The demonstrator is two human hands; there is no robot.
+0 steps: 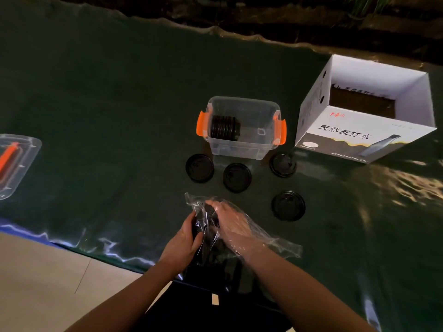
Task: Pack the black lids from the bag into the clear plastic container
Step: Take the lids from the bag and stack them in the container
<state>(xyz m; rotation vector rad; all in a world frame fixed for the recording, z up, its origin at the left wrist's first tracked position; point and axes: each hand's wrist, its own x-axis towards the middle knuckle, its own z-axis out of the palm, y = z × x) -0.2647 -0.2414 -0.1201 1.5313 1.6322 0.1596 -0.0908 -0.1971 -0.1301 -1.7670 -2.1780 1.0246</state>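
— Where do we have the black lids?

— Several places. One stack of lids (224, 127) lies on its side inside the clear plastic container (242, 149), against its left wall. Four loose lids lie flat on the tabletop (107, 97): three in a row just in front of the container (199, 167) (237, 177) (283, 164), and a fourth (288, 205) nearer to us on the right. The rest sit in the bag (263, 238) at the near edge, a dark mass under crinkled clear film.

— And our hands?

— Our left hand (184, 240) grips the bag from outside, its fingers (189, 220) and thumb curled round the dark bundle. Our right hand (231, 222) is inside the bag, covered by the film, fingers reaching down onto the lids; whether they grasp one or merely rest there we cannot tell.

— What else is around us?

— The container has orange latches (201, 125) on both sides, swung open. To its right stands an open white cardboard box (354, 137) printed with black characters and a bottle. Far left lies a clear lid with an orange handle (14, 161).
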